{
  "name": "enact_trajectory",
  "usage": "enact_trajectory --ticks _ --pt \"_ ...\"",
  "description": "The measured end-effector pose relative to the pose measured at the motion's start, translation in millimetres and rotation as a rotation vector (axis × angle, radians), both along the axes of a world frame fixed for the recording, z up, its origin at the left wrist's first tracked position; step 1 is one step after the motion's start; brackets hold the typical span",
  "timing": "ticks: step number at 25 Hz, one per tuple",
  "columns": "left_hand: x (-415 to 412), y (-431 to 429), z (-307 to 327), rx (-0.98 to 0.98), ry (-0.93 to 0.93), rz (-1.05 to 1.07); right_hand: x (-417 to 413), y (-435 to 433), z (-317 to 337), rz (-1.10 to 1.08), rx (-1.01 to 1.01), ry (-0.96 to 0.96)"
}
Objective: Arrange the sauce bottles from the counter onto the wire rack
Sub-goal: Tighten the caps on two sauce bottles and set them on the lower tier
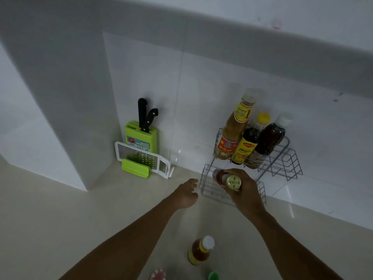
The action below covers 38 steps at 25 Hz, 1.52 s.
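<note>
A two-tier wire rack point(282, 164) stands against the tiled wall. Its upper tier holds three bottles: a tall orange sauce bottle point(232, 136), a dark bottle with a yellow cap point(248, 144) and a dark bottle with a white cap point(268, 140). My right hand point(245, 190) is shut on a gold-capped sauce bottle point(230, 179), holding it over the rack's lower tier. To the left, beside the rack's lower edge, my left hand point(186, 194) hovers with fingers loosely apart and nothing in it. An amber bottle with a white cap point(199, 250) stands on the counter near me.
A green knife block point(140, 136) with two black-handled knives and a white grater point(141, 158) lean against the wall at the left. A pink-and-white lid point(158, 275) and a green cap point(213, 276) show at the bottom edge. The pale counter point(80, 219) spreads left.
</note>
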<state>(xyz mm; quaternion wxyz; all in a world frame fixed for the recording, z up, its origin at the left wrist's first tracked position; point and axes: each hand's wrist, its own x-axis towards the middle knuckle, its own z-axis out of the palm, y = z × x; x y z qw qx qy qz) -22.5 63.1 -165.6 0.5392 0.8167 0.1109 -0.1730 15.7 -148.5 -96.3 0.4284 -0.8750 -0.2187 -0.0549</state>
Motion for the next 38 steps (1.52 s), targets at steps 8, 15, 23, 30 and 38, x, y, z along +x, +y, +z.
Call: enact_trajectory --ticks 8,15,23,30,38 --pt "27 -23 -29 -0.039 0.148 0.081 42 18 -32 -0.064 -0.050 0.255" --pt "38 -26 -30 -0.091 0.119 0.083 74 35 -38 -0.025 -0.095 0.345" --pt "38 -21 -33 -0.095 0.122 0.043 81 40 -44 -0.061 -0.146 0.314" --pt "30 -14 -28 -0.066 0.097 0.045 80 38 -45 -0.078 -0.207 0.403" --pt "-1 12 -5 -0.082 0.128 -0.026 29 25 -23 -0.251 -0.075 0.472"
